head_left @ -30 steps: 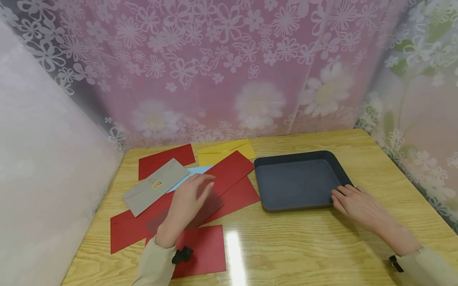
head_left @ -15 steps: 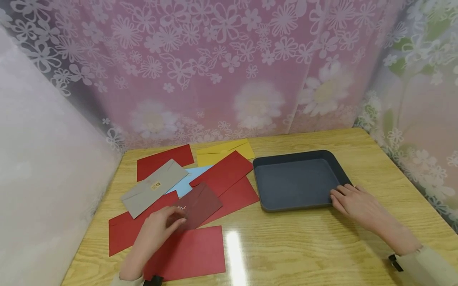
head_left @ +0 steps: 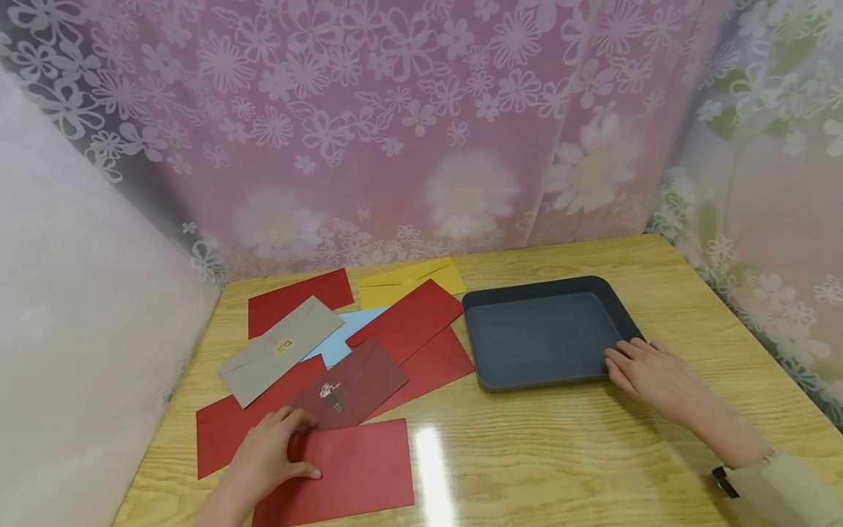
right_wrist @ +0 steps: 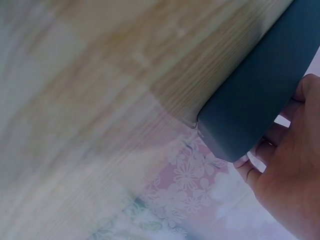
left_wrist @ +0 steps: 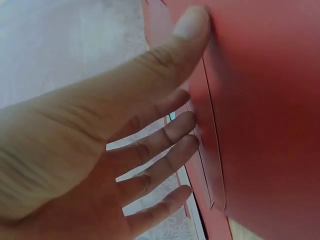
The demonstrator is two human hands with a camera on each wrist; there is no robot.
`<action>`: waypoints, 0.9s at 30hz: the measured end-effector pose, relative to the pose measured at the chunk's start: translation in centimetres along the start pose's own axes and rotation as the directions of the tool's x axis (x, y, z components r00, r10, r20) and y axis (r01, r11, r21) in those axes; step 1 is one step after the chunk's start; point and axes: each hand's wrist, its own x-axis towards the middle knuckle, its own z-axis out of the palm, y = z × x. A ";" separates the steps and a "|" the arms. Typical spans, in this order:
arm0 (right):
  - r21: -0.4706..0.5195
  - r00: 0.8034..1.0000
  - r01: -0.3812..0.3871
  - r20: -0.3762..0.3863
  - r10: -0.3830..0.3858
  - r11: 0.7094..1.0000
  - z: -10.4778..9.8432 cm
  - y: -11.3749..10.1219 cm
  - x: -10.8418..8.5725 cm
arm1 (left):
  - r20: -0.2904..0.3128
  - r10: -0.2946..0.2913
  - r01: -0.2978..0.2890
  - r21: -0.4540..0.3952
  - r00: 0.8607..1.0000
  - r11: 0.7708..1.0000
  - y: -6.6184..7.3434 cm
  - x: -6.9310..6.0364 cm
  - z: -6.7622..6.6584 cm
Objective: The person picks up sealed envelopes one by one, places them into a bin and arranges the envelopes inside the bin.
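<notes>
My left hand [head_left: 263, 457] is at the left part of the nearest red envelope [head_left: 362, 465], thumb and fingers spread apart. In the left wrist view the thumb [left_wrist: 185, 37] touches the red paper, and the fingers reach toward the envelope's edge. Just beyond the fingertips lies a maroon envelope [head_left: 372, 380] with a small silver print, overlapping other red ones. My right hand [head_left: 658, 380] grips the front right corner of a dark rectangular baking tray [head_left: 540, 340], fingers curled over its rim. The right wrist view shows the tray's outer side [right_wrist: 245, 105] with the fingers at its edge.
Several more envelopes overlap behind: a grey one [head_left: 279, 351] with a gold print, a light blue one [head_left: 336, 344], a yellow one [head_left: 421, 282] and more red ones [head_left: 296, 296]. Flowered curtains [head_left: 395, 146] enclose the wooden table [head_left: 527, 454].
My left hand has moved from over the maroon envelope toward me and left, down to the nearest red envelope, uncovering the maroon one. The right hand keeps its grip on the tray.
</notes>
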 end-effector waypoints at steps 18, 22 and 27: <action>-0.025 0.995 0.041 -0.092 -0.043 0.999 0.3 0.1 -0.2 | 0.027 0.063 -0.058 -0.158 0.998 0.986 -0.8 0.3 -0.2; -0.024 0.995 0.037 -0.092 -0.039 0.999 0.3 0.1 -0.2 | 0.031 0.121 -0.112 -0.220 0.992 0.969 -0.5 0.4 -0.6; -0.030 0.997 0.028 -0.071 -0.030 0.999 0.3 0.0 -0.1 | -0.035 0.158 -0.162 -0.232 0.987 0.959 0.2 1.1 -0.6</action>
